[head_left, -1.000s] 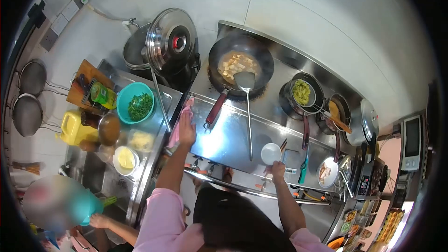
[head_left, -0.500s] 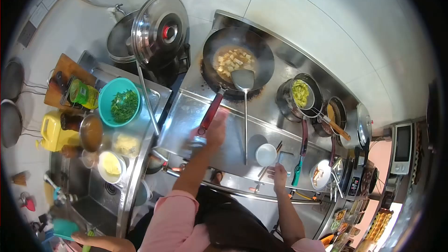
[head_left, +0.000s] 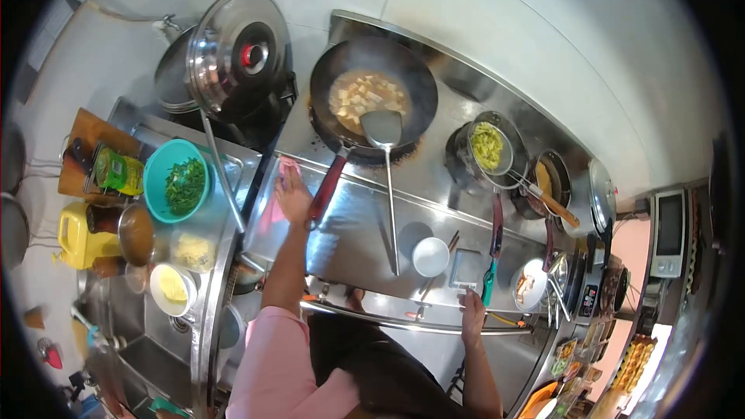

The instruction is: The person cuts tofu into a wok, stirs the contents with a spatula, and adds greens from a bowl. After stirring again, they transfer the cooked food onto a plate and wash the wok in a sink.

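Observation:
My left hand (head_left: 292, 195) lies on a pink cloth (head_left: 273, 206) on the steel counter, left of the wok handle, with its fingers spread forward. The wok (head_left: 419, 89) sits on the stove with tofu cubes (head_left: 365, 99) in steaming brown sauce. A metal spatula (head_left: 382, 129) rests in it, its long handle reaching over the counter. Near the counter's front edge is my right hand (head_left: 472, 316), its fingers partly curled, close to a small square tray (head_left: 466, 268). A white bowl (head_left: 431, 257) and chopsticks (head_left: 453, 241) are beside the tray.
Left: a large lid (head_left: 238, 54), a turquoise bowl (head_left: 177, 180) of chopped greens, a yellow jug (head_left: 75, 236) and a sink (head_left: 153, 365). Right: a strainer (head_left: 490, 147) of green vegetables over a pot, another pan (head_left: 552, 182) and a white bowl (head_left: 531, 285). A rail (head_left: 419, 324) runs along the front.
My left hand has moved left with the pink cloth, away from the wok handle. My right hand is slightly lower. The other person's hand at lower left has mostly left the view.

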Demonstrator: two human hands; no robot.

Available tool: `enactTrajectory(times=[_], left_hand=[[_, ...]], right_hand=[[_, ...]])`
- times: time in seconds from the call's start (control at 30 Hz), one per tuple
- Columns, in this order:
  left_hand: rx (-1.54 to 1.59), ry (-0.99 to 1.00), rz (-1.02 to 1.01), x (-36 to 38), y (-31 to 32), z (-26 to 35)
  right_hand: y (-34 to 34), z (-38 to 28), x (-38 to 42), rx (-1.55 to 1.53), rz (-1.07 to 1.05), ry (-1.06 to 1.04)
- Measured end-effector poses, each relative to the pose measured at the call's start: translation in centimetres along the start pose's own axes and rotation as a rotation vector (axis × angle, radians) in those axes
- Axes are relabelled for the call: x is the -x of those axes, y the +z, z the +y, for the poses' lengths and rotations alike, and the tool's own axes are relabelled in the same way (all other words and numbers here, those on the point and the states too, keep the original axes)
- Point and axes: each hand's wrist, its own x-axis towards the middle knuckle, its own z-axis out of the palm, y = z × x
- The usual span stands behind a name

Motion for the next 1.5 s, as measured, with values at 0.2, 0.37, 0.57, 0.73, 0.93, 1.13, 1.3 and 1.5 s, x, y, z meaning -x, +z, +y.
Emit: enactTrajectory(times=[0.2,0.37,0.57,0.73,0.93,1.13,1.3,1.5], left_hand=[[0.349,0.259,-0.191,6.1,-1.1,7.1],[0.340,0.441,-0.269,7.0,-3.1,10.3],[0.480,0.779,-0.524,8.8,-2.5,9.5],[0.484,0.887,-0.760,12.0,-10.9,3.5],[0.599,0.221,-0.566,11.3,-12.7,-6.0],[0.309,0.097,-0.375,17.3,-10.5,4.1],[0.372,0.433,-0.276,23.4,-11.5,11.0],[0.550,-0.018,-0.491,14.8,-10.7,7.6]], right_hand=[[-1.1,2.0,0.5,-0.049,0.033,0.073],[1.3,0.8,0.0,-0.057,-0.012,0.016],[4.1,-1.2,0.1,0.078,-0.149,-0.148],[4.2,-2.8,-0.7,0.107,-0.184,-0.224],[3.4,-1.9,-0.6,0.024,-0.139,-0.207],[3.3,-0.1,0.2,-0.031,-0.159,-0.151],[3.0,-1.1,-0.1,-0.021,-0.162,-0.140],[3.5,-1.7,-0.4,-0.027,-0.171,-0.172]])
